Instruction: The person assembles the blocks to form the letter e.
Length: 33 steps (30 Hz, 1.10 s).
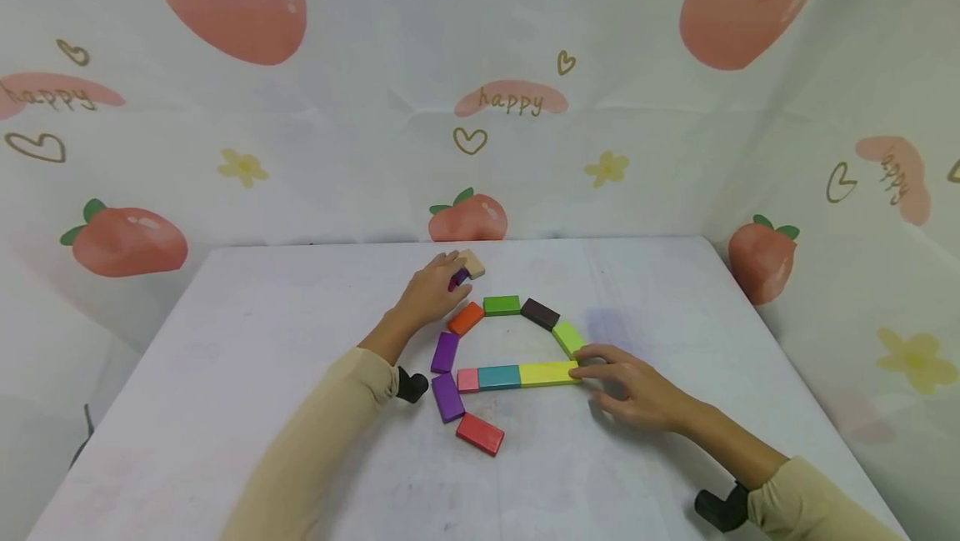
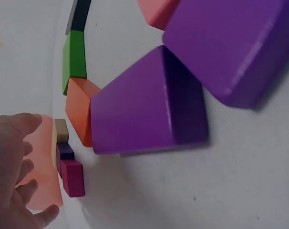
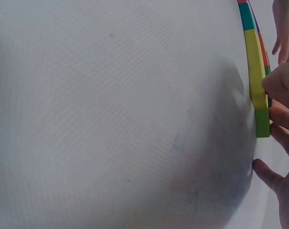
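My left hand hovers at the back of the table, spread fingers over a beige block, a dark purple block and a magenta block. Nothing sits in its grasp in the left wrist view. My right hand has its fingertips at the right end of a yellow block and a lime green block. Teal and pink blocks continue the yellow one's row. Around it curve dark brown, green, orange, two purple and red blocks.
A white cloth covers the table. Behind and beside it hangs a white curtain printed with peaches, hearts and flowers. Black wrist devices sit at both beige sleeves.
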Each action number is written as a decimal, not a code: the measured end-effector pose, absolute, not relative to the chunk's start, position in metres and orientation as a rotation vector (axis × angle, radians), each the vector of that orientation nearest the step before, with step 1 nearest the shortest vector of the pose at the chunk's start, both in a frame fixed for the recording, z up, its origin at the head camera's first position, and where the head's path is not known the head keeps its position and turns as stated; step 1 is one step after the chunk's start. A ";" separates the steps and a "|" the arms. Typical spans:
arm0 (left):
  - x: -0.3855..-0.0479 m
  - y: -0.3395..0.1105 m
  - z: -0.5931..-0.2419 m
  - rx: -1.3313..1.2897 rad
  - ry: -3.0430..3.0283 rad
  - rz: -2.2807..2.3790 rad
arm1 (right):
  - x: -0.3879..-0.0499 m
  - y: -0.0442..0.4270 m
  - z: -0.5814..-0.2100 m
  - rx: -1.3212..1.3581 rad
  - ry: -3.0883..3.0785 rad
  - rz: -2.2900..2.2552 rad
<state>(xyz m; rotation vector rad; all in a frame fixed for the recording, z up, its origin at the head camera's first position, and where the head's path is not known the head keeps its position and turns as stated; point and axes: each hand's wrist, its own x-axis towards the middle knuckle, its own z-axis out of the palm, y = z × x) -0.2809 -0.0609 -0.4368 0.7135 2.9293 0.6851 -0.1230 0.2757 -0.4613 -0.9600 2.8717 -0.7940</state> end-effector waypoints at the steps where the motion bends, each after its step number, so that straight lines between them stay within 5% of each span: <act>1: -0.282 -0.059 -0.437 0.705 2.919 0.664 | -0.123 0.275 -0.461 -0.960 2.872 -0.795; 14: -0.285 -0.042 -0.444 0.596 2.834 0.446 | -0.123 0.275 -0.462 -0.996 2.880 -0.827; 33: -0.277 -0.044 -0.445 0.804 2.835 0.392 | -0.122 0.275 -0.463 -0.980 2.886 -0.830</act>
